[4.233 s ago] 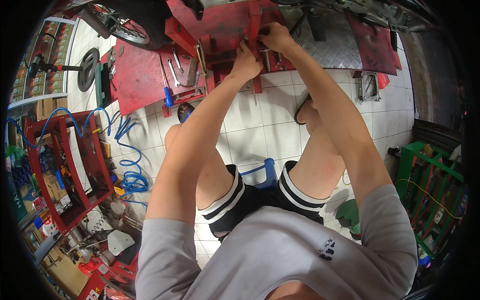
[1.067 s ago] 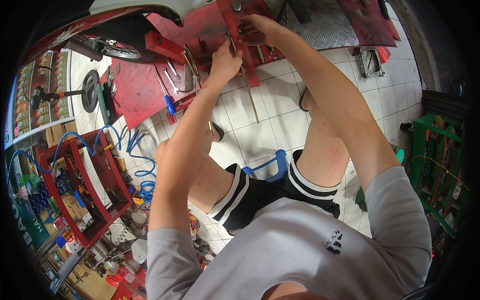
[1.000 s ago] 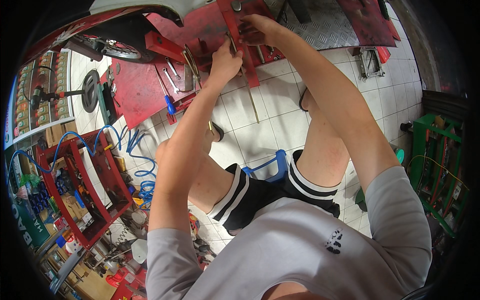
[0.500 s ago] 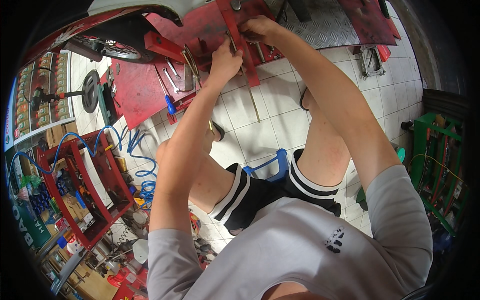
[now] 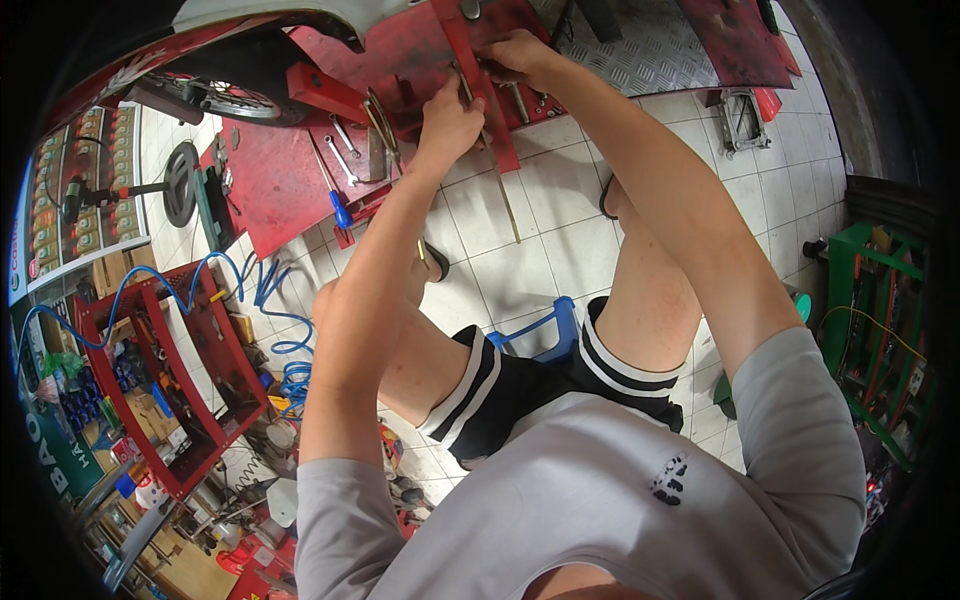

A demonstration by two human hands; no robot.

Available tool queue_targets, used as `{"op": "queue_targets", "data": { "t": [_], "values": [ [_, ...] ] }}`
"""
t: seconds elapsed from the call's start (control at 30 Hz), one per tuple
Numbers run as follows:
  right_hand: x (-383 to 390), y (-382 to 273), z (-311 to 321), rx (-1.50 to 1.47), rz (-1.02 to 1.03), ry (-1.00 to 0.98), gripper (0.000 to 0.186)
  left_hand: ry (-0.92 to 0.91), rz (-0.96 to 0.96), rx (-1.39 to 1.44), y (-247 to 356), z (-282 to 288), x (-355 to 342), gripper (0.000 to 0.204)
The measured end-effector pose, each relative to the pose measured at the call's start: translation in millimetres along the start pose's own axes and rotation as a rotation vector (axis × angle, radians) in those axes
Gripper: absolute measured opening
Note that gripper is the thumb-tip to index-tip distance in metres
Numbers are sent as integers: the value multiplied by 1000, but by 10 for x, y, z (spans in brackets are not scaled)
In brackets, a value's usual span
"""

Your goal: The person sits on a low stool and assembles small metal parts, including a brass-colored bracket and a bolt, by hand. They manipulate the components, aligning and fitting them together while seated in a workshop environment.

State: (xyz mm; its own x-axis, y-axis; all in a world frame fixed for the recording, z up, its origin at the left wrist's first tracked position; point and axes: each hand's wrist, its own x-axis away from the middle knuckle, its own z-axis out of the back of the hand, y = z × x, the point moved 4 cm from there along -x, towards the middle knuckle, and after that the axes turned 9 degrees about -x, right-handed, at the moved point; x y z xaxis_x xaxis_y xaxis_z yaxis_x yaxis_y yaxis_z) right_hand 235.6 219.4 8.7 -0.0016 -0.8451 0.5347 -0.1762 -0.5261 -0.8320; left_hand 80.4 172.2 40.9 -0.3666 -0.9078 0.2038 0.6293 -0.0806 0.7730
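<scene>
At the far edge of the view, both my hands work by an upright red metal bar [image 5: 459, 45] on a red platform. My left hand [image 5: 452, 122] is closed, index finger pointing up along the bar, around a long thin metal rod [image 5: 506, 195] whose lower end hangs out over the floor. Just right of the bar, my right hand [image 5: 515, 56] has its fingers curled; whatever lies between the fingertips is hidden. Beside my left wrist stand thin brass-coloured strips [image 5: 383, 130].
Left on the red platform [image 5: 270, 185] lie a blue-handled screwdriver [image 5: 341, 212] and wrenches [image 5: 345, 160], near a motorcycle wheel [image 5: 235, 98]. A socket-like tool [image 5: 520, 103] lies under my right hand. A blue stool [image 5: 548, 335] is beneath me; a coiled blue hose [image 5: 290, 345] is at left.
Almost nothing differs. Both hands stay at the red bar, with my left hand shifted very slightly.
</scene>
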Motion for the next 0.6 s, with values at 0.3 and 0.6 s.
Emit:
{"op": "queue_targets", "data": {
  "t": [0.3, 0.6],
  "values": [
    [-54, 28, -12, -242, 115, -7, 14, 29, -58, -60, -43, -20, -56, 33],
    [35, -49, -21, -75, 68, -66, 15, 24, -40, 6, -152, -59, -108, 32]
  ]
}}
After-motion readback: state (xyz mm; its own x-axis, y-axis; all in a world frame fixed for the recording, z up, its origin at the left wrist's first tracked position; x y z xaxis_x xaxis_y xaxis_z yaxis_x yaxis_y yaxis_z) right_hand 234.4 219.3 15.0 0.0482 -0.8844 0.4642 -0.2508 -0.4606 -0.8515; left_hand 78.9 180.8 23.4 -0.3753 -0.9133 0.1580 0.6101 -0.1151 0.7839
